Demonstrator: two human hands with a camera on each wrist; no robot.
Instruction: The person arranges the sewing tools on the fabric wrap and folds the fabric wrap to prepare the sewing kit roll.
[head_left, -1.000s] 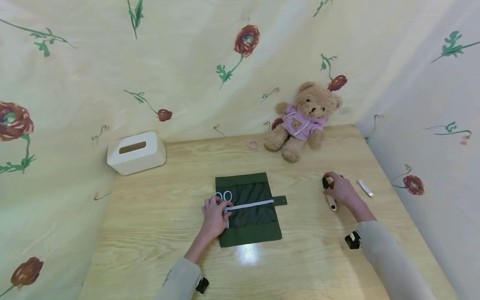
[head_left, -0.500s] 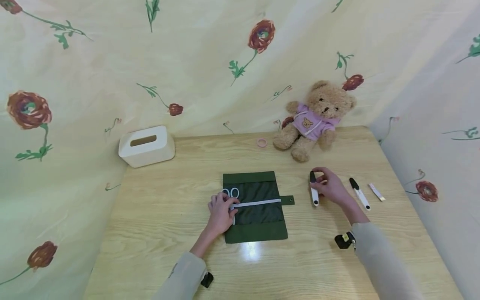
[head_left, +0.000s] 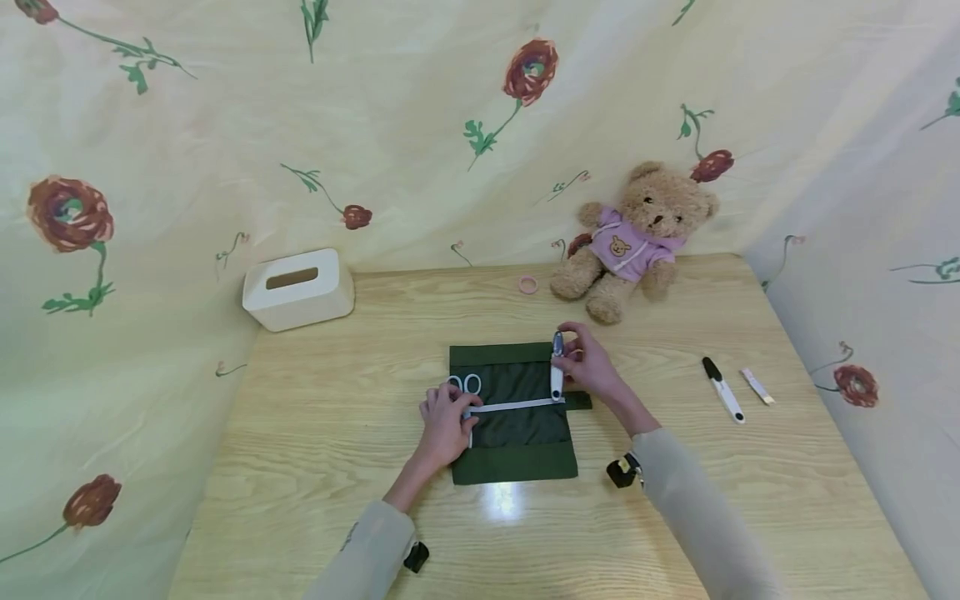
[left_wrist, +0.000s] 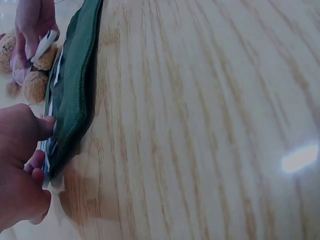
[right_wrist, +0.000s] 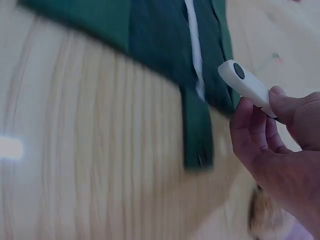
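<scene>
Pouch (head_left: 517, 464) at frame centre seems steadied by the pinching left hand (head_left: 444, 427), while the right hand (head_left: 592, 367) grips a marker (head_left: 557, 382) high, leaving its lower end free.

The worktop (head_left: 315, 417) was pale, with streaky wood grain and a bright patch of reflected light near its front. A green fabric pouch (head_left: 517, 463) lay spread open about its middle, a short strap jutting to the right. A white tissue box (head_left: 300, 304) stood at the back left. Along the back lay a pink ring (head_left: 528, 292), with a teddy bear (head_left: 630, 250) sitting near it. On the right, a black-and-white marker (head_left: 726, 395) lay beside a slim white object (head_left: 757, 387).
</scene>
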